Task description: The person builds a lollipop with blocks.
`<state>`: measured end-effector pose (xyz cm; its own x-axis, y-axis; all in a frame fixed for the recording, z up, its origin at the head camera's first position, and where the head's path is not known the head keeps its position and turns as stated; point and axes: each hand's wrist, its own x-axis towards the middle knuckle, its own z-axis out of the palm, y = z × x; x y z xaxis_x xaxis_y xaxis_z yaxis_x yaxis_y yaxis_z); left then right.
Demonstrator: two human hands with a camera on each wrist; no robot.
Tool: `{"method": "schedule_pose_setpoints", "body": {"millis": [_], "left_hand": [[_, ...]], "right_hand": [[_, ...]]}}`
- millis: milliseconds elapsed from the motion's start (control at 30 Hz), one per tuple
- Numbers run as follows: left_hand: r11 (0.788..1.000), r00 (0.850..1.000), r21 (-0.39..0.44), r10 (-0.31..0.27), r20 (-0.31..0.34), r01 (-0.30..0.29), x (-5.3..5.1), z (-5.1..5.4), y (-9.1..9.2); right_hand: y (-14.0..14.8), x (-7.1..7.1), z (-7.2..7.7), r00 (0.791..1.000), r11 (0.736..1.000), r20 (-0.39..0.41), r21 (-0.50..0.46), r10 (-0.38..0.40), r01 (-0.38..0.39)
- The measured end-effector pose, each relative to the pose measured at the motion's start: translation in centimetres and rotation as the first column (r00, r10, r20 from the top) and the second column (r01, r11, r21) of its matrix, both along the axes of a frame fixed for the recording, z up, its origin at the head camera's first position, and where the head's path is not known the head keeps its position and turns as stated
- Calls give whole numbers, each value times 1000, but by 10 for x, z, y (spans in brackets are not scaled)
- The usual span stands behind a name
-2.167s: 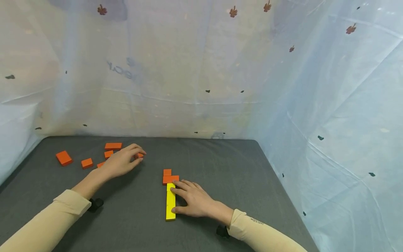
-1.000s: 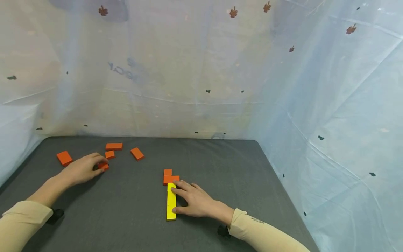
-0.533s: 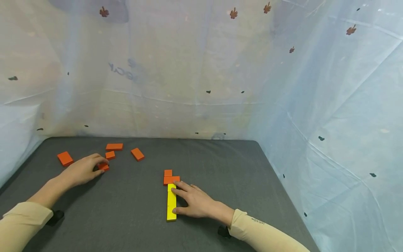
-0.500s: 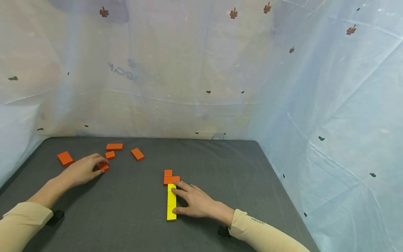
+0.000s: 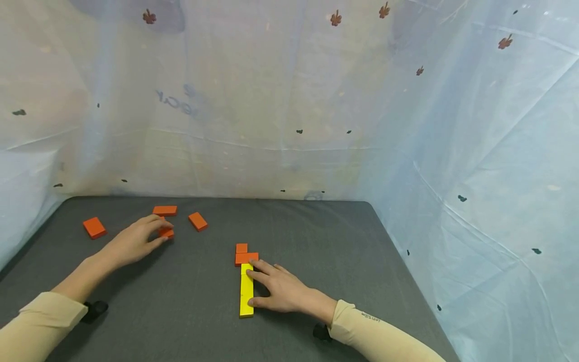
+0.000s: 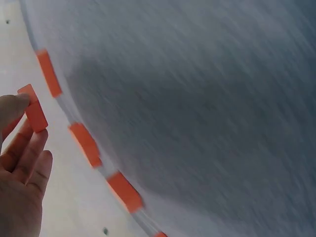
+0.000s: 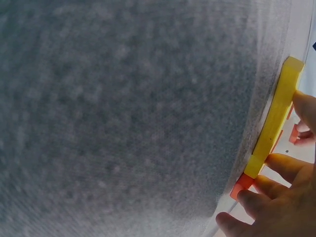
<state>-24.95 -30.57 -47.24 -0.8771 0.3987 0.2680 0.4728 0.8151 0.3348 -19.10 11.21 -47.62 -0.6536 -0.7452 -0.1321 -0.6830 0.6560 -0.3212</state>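
My left hand (image 5: pixel 133 241) pinches an orange block (image 5: pixel 166 233) between thumb and fingers, over the far left of the table. The left wrist view has a seam across the held orange block (image 6: pixel 36 117); whether it is one block or two I cannot tell. Fingers of my right hand (image 5: pixel 282 289) rest lightly spread along a long yellow block (image 5: pixel 246 296). A short yellow block (image 5: pixel 246 267) continues that line, touching an orange block (image 5: pixel 244 259). One small orange block (image 5: pixel 242 248) stands at the line's far end.
Loose orange blocks lie around the left hand: one at far left (image 5: pixel 94 228), one behind it (image 5: pixel 165 210), one to its right (image 5: pixel 197 221). A dark grey cloth-covered table (image 5: pixel 316 231) ends at pale plastic sheeting (image 5: pixel 271 100) behind and right.
Over about two seconds my left hand went left to the small orange blocks; in the last half second it has shifted right and away from me with orange in its fingers. The right hand stays put.
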Motion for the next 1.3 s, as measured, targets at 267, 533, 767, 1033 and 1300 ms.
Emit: {"method": "schedule_pose_setpoints", "body": {"millis": [267, 533, 767, 1033, 1300], "left_hand": [[995, 997, 88, -46, -55, 50, -1, 6, 38], [983, 992, 141, -107, -67, 116, -6, 3, 80], [975, 985, 143, -166, -52, 172, -11, -2, 115], [965, 976, 144, -216, -30, 218, -20, -5, 150], [957, 964, 123, -267, 14, 264, -30, -10, 173]], "right_hand": [[0, 0, 1, 1000, 1000, 5, 4, -6, 6], [-1, 1, 2, 1000, 1000, 9, 10, -13, 13], [-2, -1, 1, 1000, 1000, 14, 21, -20, 20], [-1, -1, 1, 1000, 1000, -16, 29, -12, 12], [0, -1, 2, 1000, 999, -8, 33, -5, 5]]}}
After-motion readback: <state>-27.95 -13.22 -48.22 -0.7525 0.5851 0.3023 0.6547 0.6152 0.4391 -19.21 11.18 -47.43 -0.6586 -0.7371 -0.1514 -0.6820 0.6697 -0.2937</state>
